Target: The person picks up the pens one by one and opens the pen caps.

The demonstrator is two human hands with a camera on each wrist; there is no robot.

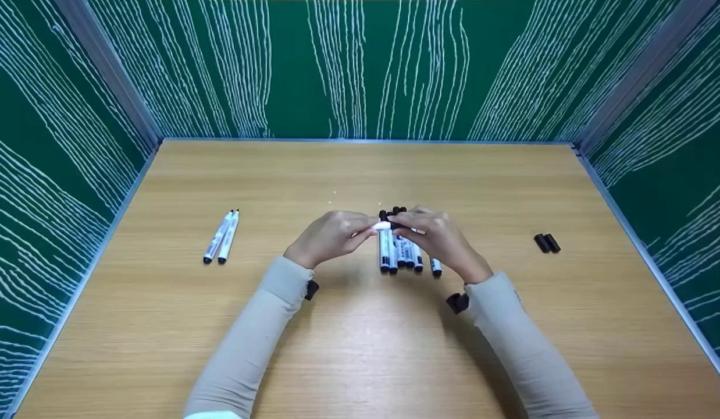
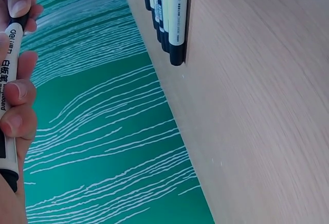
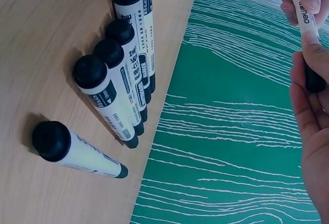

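My left hand [image 1: 338,234] grips the white barrel of a whiteboard marker [image 2: 10,70], its fingers curled round it. With thumb and fingers my right hand [image 1: 438,235] pinches the black cap [image 3: 312,77] at the marker's other end. The cap covers that end, so the tip is hidden. Both hands are raised over a row of capped whiteboard markers [image 1: 385,250] lying side by side on the table. One more marker [image 3: 82,154] lies a little apart, to the right of that row and below my right hand.
Two uncapped markers [image 1: 221,238] lie together on the left of the wooden table [image 1: 360,361]. Two loose black caps [image 1: 546,243] rest on the right. Green panels [image 1: 290,70] with white wavy lines stand along the back and both sides.
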